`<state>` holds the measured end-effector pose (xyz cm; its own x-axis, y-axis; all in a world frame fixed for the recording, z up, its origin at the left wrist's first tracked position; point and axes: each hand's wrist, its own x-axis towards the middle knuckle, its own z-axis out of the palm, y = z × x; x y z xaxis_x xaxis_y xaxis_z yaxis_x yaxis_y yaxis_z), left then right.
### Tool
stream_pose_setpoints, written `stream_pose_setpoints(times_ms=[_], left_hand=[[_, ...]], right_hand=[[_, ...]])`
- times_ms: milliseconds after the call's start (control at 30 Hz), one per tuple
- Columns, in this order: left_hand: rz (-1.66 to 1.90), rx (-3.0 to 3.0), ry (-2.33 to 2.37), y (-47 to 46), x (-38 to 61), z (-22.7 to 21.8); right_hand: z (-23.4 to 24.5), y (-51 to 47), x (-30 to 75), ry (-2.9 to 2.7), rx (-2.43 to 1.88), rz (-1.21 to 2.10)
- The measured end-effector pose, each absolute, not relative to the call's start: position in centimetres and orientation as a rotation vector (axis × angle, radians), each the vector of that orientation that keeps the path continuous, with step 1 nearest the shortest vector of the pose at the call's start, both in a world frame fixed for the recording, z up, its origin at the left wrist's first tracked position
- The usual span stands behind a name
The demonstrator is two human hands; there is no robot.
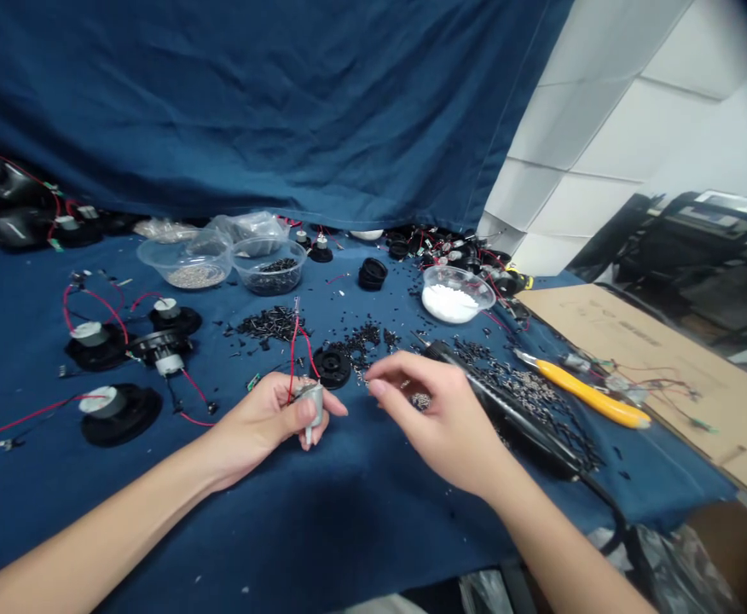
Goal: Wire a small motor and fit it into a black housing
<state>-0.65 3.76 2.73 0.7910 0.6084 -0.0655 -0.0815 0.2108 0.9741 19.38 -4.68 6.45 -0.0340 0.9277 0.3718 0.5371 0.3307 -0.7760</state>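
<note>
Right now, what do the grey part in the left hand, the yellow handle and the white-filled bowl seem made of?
Grey part: probably metal, given its dull silvery surface. Yellow handle: likely plastic, smooth and evenly coloured. Bowl: probably clear plastic, glossy and see-through, though possibly glass.

- The left hand (268, 416) is covering part of the small silver motor (314, 402).
- The right hand (441, 418) is hiding the near edge of the black power screwdriver (520, 418); whatever its fingertips may be pinching is showing too small to tell.
- Black housings (19, 228) are blurring and running past the left edge.
- Lettering (633, 333) on the cardboard (604, 311) is blurring beyond reading.
</note>
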Motion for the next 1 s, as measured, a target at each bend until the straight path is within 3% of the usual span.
stream_pose_setpoints(times_ms=[200,367,700,867,1000], left_hand=[[0.477,1.201,0.499,3.8,-0.6,2.9],[0.457,1.163,0.496,3.8,-0.8,2.9],[0.384,1.056,0.507,2.5,0.3,2.5],[0.279,0.902,0.469,1.3,0.5,2.6],[0.254,0.842,0.402,1.1,0.4,2.9]], right_hand=[[4.0,0.1,18.8,-1.718,-1.338,0.42],[2.5,0.1,19.3,-1.693,-1.307,0.57],[2.8,-0.5,18.1,-1.335,-0.721,1.616],[2.6,-0.5,18.3,-1.184,-0.618,1.946],[3.1,-0.7,18.2,-1.067,-0.615,2.021]])
